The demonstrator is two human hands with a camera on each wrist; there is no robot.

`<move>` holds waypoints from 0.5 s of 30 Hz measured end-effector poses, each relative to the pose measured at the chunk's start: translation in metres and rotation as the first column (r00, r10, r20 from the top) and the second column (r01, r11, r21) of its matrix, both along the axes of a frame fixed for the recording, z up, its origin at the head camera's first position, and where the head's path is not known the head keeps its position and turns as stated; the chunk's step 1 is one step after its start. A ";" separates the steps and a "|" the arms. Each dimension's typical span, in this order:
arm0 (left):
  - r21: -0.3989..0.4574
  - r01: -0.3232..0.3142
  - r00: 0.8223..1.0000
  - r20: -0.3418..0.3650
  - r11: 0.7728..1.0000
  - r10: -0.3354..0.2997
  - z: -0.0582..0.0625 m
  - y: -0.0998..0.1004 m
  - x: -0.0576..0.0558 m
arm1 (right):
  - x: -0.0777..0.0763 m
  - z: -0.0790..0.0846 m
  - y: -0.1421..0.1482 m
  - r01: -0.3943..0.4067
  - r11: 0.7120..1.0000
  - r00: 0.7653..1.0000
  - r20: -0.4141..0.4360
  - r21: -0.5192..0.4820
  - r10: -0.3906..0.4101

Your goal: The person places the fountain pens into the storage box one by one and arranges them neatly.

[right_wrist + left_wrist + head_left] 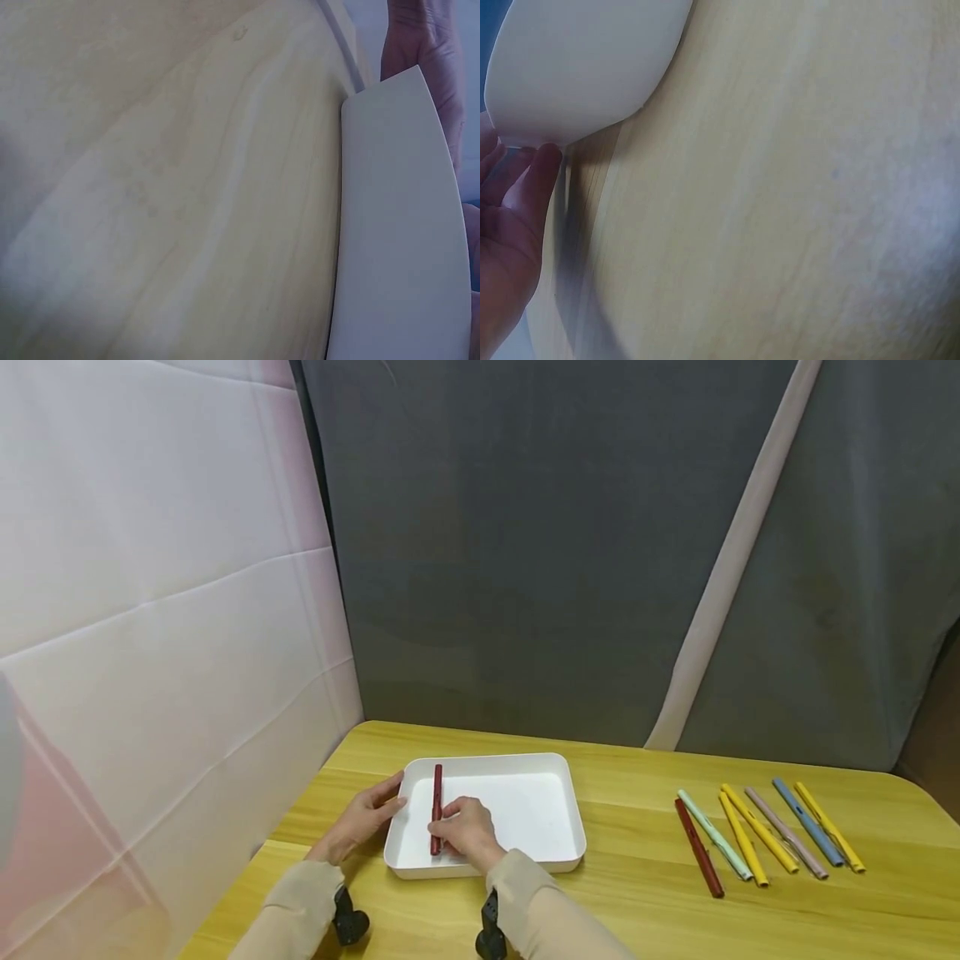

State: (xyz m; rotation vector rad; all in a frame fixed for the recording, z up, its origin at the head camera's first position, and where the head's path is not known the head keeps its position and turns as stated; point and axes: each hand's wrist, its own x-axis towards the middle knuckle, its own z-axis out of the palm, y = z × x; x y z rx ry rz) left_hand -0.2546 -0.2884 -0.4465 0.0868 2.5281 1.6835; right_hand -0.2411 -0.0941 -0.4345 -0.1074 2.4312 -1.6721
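Observation:
A dark red pen lies lengthwise near the left side of a white tray. Over its near end, the thumb and fingers of my right hand pinch it. My left hand is at the tray's left side, its fairly straight fingers and thumb touching the wall. From the left wrist, the thumb meets the tray's outer wall. The right wrist view has the tray's outer wall hiding most of the right hand, with part of the left hand beyond it.
To the right on the wooden table lie several pens in a loose row: a dark red pen, a mint pen, yellow ones, a mauve pen and a blue pen. A grey curtain hangs behind the table.

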 end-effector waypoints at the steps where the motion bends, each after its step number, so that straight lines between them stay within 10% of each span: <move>1: 0.007 -0.006 1.000 0.005 1.000 0.006 0.000 0.000 0.000 | 0.000 0.000 -0.001 -0.002 1.000 1.000 0.000 0.004 0.002; 15: 0.037 0.009 0.999 -0.035 0.999 -0.008 0.000 0.000 0.000 | -0.001 -0.001 -0.012 -0.032 0.998 0.999 -0.026 0.056 0.033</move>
